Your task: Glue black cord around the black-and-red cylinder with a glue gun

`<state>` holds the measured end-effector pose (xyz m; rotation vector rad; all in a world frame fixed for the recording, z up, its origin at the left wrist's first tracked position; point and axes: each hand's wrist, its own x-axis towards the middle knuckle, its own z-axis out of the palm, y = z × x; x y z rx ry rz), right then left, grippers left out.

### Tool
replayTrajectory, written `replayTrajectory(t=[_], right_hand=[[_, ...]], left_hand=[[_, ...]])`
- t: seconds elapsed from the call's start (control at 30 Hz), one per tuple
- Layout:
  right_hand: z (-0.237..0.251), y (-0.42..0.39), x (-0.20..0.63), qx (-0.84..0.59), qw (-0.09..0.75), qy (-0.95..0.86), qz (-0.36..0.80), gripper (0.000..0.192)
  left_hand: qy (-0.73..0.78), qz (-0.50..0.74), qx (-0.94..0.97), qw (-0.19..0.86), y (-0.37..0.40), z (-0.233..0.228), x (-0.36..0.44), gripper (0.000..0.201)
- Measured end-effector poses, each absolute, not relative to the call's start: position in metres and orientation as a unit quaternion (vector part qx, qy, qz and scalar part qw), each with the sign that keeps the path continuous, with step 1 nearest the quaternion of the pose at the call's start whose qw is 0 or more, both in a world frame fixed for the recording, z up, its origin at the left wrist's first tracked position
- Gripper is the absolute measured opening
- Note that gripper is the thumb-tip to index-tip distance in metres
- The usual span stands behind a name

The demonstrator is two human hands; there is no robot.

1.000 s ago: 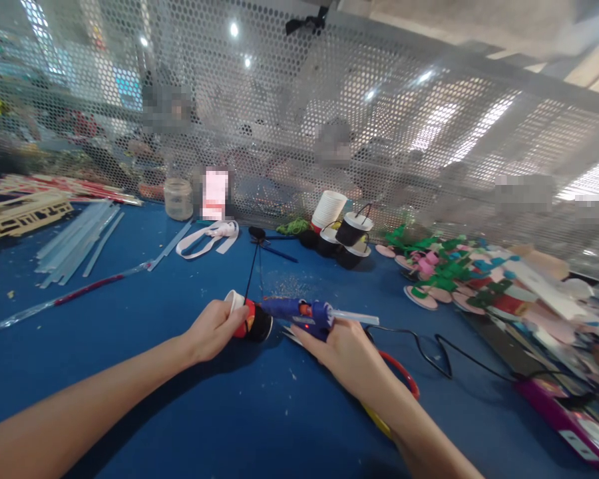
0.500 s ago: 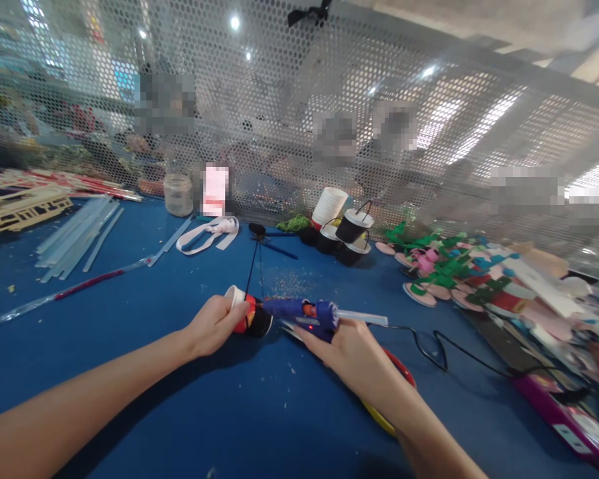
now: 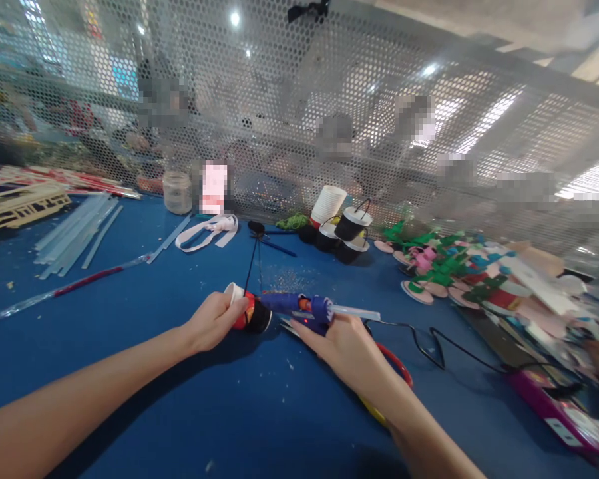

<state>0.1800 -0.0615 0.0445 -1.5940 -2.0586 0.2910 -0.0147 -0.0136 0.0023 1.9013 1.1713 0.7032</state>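
Note:
My left hand (image 3: pixel 209 322) grips a small paper cup (image 3: pixel 247 310) lying on its side, white at the rim, red and black on the body, with a thin black handle rising from it. My right hand (image 3: pixel 342 342) holds a blue glue gun (image 3: pixel 299 307) with a clear glue stick out of its back; its nozzle touches the cup's black end. A small red light shows under the gun. Its black cord (image 3: pixel 429 342) trails right over the blue table (image 3: pixel 130 319).
Several finished black cups and a white cup (image 3: pixel 342 223) stand by the mesh screen (image 3: pixel 299 120). Clear glue sticks (image 3: pixel 74 233) lie at left, a white ribbon (image 3: pixel 207 233) and jar (image 3: pixel 177 191) behind. Coloured foam pieces (image 3: pixel 459 273) pile at right. People sit beyond the mesh.
Hands, cup and glue gun stay almost still; the view has shifted slightly, and the gun sits a little higher and closer against the cup.

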Motion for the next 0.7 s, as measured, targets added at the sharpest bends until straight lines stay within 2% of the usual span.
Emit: replayTrajectory(t=[0.23,0.7], right_hand=[[0.052,-0.069,0.179,-0.569,0.26,-0.77,0.129,0.014],[0.046,-0.074,0.18,-0.554,0.243,-0.791,0.093,0.015]], left_hand=[[0.469,0.283,0.736,0.398,-0.013,0.0,-0.015,0.04],[0.478,0.32,0.666,0.474,-0.009,-0.006,-0.013,0.038]])
